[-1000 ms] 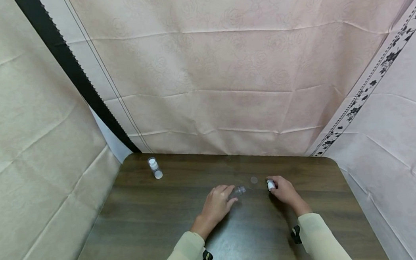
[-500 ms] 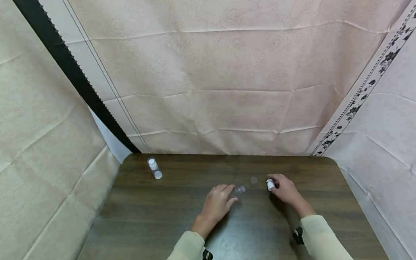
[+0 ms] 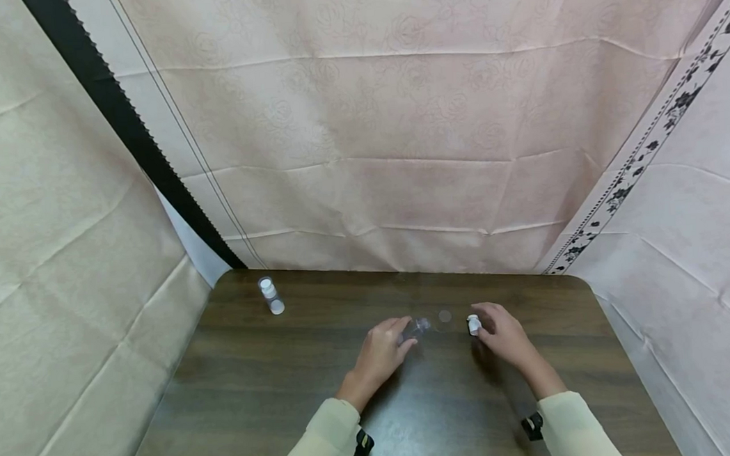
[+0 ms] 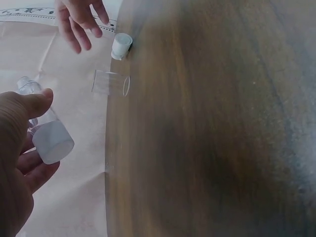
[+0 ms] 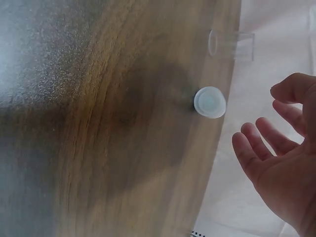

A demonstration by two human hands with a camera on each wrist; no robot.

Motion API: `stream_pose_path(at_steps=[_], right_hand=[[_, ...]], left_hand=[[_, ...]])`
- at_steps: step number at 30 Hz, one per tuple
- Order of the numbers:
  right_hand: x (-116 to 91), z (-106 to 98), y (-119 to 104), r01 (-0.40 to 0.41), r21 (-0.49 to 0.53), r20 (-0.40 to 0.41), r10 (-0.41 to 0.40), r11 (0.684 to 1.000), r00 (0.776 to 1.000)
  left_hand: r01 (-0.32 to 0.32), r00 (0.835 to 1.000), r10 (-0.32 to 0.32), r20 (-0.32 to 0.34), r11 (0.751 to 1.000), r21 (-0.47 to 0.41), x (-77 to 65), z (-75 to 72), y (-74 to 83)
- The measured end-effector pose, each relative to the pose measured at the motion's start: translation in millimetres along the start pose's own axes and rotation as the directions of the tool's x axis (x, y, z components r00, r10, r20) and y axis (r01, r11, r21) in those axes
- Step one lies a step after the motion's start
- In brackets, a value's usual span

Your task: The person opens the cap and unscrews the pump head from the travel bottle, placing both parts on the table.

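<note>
My left hand (image 3: 382,352) grips a small clear bottle (image 4: 53,140) between thumb and fingers. The bottle has a clear threaded neck and a white lower part; its neck points toward the right hand in the head view. My right hand (image 5: 276,158) is beside a small white cap (image 5: 210,102), with fingers spread and nothing held. That white cap (image 3: 474,324) stands on the table just left of the right fingers in the head view. Between the two hands, a clear hollow cover (image 4: 109,83) stands on the table.
A second small bottle (image 3: 271,295) with white parts stands at the table's far left. The brown wooden table (image 3: 275,401) ends at a back edge against a hanging pale cloth (image 3: 358,117). More cloth hangs at both sides.
My right hand has drawn back slightly from the white cap, which now stands clear of the fingers. My left hand has shifted slightly forward with the bottle.
</note>
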State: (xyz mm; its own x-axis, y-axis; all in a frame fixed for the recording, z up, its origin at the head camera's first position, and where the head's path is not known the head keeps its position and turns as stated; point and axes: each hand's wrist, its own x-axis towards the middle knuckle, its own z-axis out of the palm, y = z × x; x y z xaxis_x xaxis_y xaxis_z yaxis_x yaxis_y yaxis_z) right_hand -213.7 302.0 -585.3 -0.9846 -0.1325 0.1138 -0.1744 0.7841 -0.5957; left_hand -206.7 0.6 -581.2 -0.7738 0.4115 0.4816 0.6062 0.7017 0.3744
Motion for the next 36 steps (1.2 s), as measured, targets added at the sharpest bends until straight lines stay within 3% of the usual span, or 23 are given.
stream_pose_path(at_steps=[7,13,17,22,30,36], right_hand=[[-11.7,-3.8,-11.4,0.044,-0.006,-0.06,-0.045,0.999,0.997],[-20.1,-5.1,-20.2,0.08,0.007,-0.098,-0.079,0.997,0.992],[-26.5,-3.8,-26.9,0.155,-0.003,-0.157,-0.154,0.988,0.976],[-36.7,4.7,-33.0,0.256,-0.038,-0.219,-0.258,0.966,0.941],[-53.3,33.4,-44.3,0.373,-0.058,-0.2,-0.377,0.926,0.904],[-64.4,49.0,-49.1,0.374,-0.048,-0.158,-0.377,0.926,0.913]], left_hand=[[0.036,0.999,-0.036,0.007,0.996,-0.083,7.7,2.4,-5.7],[0.105,0.993,-0.097,0.061,0.983,-0.15,14.9,3.3,-11.4],[0.147,0.986,-0.13,0.103,0.971,-0.189,20.1,6.9,-16.5],[0.169,0.983,-0.149,0.103,0.959,-0.228,28.0,15.7,-23.9],[0.263,0.965,-0.242,0.105,0.904,-0.338,37.4,30.8,-31.5],[0.307,0.951,-0.298,0.086,0.873,-0.379,42.6,38.7,-32.8]])
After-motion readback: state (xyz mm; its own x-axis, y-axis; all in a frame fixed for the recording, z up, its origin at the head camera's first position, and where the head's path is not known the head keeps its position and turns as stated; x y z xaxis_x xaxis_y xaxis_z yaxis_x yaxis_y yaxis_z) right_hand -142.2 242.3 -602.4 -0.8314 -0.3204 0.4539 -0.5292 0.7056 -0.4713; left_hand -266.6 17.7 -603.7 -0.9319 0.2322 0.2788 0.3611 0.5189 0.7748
